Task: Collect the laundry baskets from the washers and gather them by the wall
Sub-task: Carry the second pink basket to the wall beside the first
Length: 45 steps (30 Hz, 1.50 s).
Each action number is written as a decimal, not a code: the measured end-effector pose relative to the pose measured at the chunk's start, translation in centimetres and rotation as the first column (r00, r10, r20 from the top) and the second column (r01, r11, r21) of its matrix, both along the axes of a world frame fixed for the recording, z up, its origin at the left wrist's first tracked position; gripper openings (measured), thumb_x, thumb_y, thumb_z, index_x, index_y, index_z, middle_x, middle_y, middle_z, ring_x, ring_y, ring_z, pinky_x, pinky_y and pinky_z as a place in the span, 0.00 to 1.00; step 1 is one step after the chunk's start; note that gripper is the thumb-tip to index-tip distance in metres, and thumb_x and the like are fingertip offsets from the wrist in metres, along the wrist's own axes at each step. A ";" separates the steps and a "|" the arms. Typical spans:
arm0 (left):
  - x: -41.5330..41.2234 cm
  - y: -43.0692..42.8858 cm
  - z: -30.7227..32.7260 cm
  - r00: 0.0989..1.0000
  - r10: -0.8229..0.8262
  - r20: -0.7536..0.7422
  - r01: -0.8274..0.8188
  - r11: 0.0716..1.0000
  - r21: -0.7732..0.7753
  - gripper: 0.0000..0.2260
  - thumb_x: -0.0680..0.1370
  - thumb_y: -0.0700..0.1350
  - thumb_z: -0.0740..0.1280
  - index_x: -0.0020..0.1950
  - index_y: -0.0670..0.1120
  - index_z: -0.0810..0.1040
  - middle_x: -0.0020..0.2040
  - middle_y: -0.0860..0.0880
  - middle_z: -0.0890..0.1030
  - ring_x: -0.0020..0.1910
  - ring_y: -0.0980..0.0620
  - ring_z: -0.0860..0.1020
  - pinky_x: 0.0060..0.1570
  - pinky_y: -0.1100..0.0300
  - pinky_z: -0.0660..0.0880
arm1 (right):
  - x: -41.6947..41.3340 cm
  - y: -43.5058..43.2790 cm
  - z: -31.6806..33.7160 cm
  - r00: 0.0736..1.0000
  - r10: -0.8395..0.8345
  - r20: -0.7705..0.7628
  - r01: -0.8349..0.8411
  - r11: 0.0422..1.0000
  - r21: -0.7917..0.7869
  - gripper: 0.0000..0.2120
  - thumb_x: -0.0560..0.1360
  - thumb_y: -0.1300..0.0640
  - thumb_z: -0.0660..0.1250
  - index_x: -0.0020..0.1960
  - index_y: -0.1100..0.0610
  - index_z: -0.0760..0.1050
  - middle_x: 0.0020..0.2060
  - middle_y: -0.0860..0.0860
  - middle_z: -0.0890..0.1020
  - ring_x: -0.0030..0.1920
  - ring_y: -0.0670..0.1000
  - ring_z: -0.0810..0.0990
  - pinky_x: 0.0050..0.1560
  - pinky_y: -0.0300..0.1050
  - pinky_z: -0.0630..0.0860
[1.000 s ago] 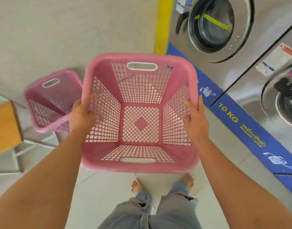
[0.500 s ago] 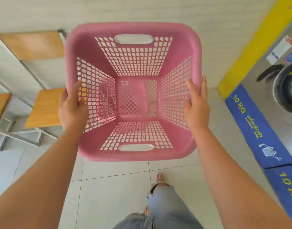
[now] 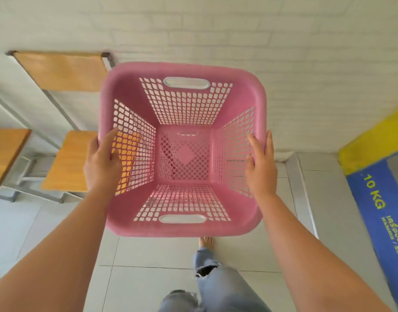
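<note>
Hands: left hand [image 3: 102, 164] and right hand [image 3: 261, 167] clamp opposite rims of the pink perforated plastic laundry basket [image 3: 182, 152], frame centre.
Change: washer has slid out at right; white brick wall [image 3: 295, 64] now fills the top.
Meaning: set-down by wall seems near.

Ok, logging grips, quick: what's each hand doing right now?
Left hand: closed on the basket's left rim, thumb inside.
Right hand: closed on the basket's right rim, thumb inside.
</note>
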<state>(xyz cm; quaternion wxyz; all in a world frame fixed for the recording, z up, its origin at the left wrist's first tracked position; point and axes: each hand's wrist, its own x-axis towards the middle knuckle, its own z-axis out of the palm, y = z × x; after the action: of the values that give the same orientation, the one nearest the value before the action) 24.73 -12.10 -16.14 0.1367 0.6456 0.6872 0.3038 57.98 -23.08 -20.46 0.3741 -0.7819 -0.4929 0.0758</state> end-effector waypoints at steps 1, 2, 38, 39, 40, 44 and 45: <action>0.5 1.1 -0.9 1.000 -0.006 -0.002 0.006 1.000 -0.023 0.27 0.75 0.38 0.60 0.69 0.63 0.68 0.64 0.47 0.73 0.54 0.41 0.77 0.48 0.51 0.72 | 0.6 1.2 -0.7 1.000 0.011 -0.002 -0.011 1.000 -0.029 0.27 0.78 0.63 0.60 0.72 0.42 0.64 0.79 0.49 0.50 0.61 0.54 0.78 0.40 0.41 0.76; 1.0 2.3 -1.8 1.000 -0.020 -0.004 0.020 0.999 -0.044 0.27 0.75 0.38 0.60 0.69 0.63 0.68 0.63 0.48 0.73 0.53 0.41 0.77 0.47 0.50 0.72 | 1.2 2.4 -1.3 1.000 0.020 0.001 -0.020 0.998 -0.057 0.26 0.78 0.63 0.60 0.72 0.42 0.64 0.79 0.48 0.50 0.62 0.54 0.78 0.41 0.42 0.76; 4.1 23.2 -29.9 0.980 -0.161 -0.117 0.071 0.832 -0.550 0.28 0.76 0.35 0.58 0.69 0.63 0.65 0.71 0.48 0.66 0.56 0.40 0.75 0.43 0.51 0.71 | 3.4 20.2 -28.5 0.999 -0.040 -0.030 0.017 0.845 -0.534 0.24 0.78 0.61 0.60 0.70 0.44 0.63 0.79 0.50 0.49 0.53 0.60 0.81 0.41 0.51 0.82; 4.1 23.2 -30.6 0.976 -0.166 -0.139 0.058 0.820 -0.569 0.28 0.76 0.36 0.57 0.70 0.62 0.65 0.71 0.48 0.65 0.53 0.40 0.75 0.42 0.52 0.69 | 3.5 20.3 -29.2 0.999 -0.031 -0.027 0.011 0.837 -0.546 0.24 0.79 0.61 0.60 0.71 0.44 0.63 0.79 0.51 0.48 0.54 0.61 0.81 0.42 0.53 0.82; 4.0 23.1 -31.3 0.973 -0.180 -0.147 0.059 0.804 -0.591 0.28 0.76 0.35 0.57 0.70 0.62 0.65 0.71 0.47 0.65 0.50 0.41 0.76 0.41 0.51 0.70 | 3.5 20.5 -29.8 1.000 -0.017 -0.021 0.002 0.824 -0.567 0.25 0.79 0.60 0.59 0.72 0.43 0.61 0.79 0.51 0.48 0.56 0.61 0.80 0.43 0.54 0.82; 2.8 23.4 -33.7 0.972 -0.219 -0.089 0.081 0.661 -0.746 0.32 0.74 0.33 0.58 0.74 0.60 0.64 0.75 0.46 0.61 0.61 0.38 0.75 0.58 0.49 0.75 | 3.0 20.7 -31.5 0.999 0.035 0.021 -0.011 0.723 -0.691 0.28 0.79 0.58 0.59 0.76 0.44 0.56 0.79 0.57 0.46 0.68 0.63 0.71 0.54 0.58 0.79; 2.6 23.3 -33.7 0.970 -0.229 -0.077 0.085 0.623 -0.777 0.33 0.75 0.34 0.59 0.75 0.60 0.62 0.77 0.46 0.56 0.65 0.38 0.73 0.61 0.48 0.74 | 2.7 20.6 -31.6 0.998 0.040 0.053 0.010 0.705 -0.709 0.29 0.78 0.57 0.59 0.77 0.45 0.56 0.78 0.59 0.47 0.70 0.64 0.68 0.58 0.60 0.76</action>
<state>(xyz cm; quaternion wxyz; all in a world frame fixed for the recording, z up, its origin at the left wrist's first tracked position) 27.33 11.25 -49.88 0.3655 0.6067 0.7006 -0.0862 60.68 -2.52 -52.08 0.0286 -0.8635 -0.4442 0.2370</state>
